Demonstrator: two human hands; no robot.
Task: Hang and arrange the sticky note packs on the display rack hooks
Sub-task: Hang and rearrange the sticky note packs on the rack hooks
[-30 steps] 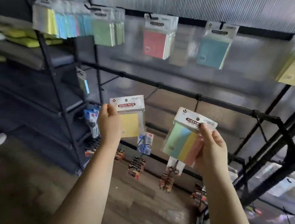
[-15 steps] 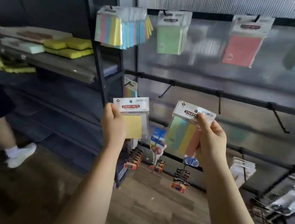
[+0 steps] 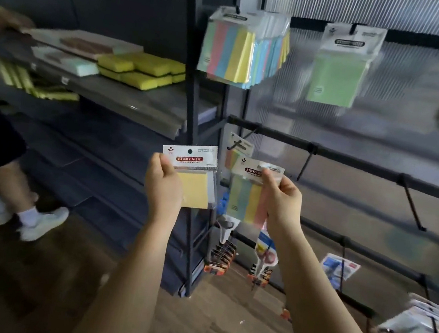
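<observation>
1. Yellow sticky note pack (image 3: 193,175), held up in head view, pinched at its left edge by left hand (image 3: 163,187); thumb on the front, fingers curled behind; white header card w/ red "STICKY NOTE" label up top.
2. Striped pack (image 3: 247,197) (green, blue, yellow, pink), gripped by right hand (image 3: 282,204) at its right edge, thumb pressed on the header; tilted slightly, just beside the yellow one, not touching.
3. Both packs raised in front of the display rack, below its mid rail (image 3: 351,160) & near the bare black hooks (image 3: 412,204).
4. Behind the striped pack, one more multicolour pack (image 3: 238,149) hanging off a mid-rail hook.
5. Top row: thick bunch of striped packs (image 3: 241,50) on a hook at left, green pack (image 3: 337,75) to its right, pink one partly cut off at frame edge.
6. Left: grey shelf (image 3: 137,103) w/ yellow sponges (image 3: 141,69); another person's legs & white sneakers (image 3: 40,223) on wood floor.
7. Low down: scissors pkgs (image 3: 265,255) & small carded items, blurred.
</observation>
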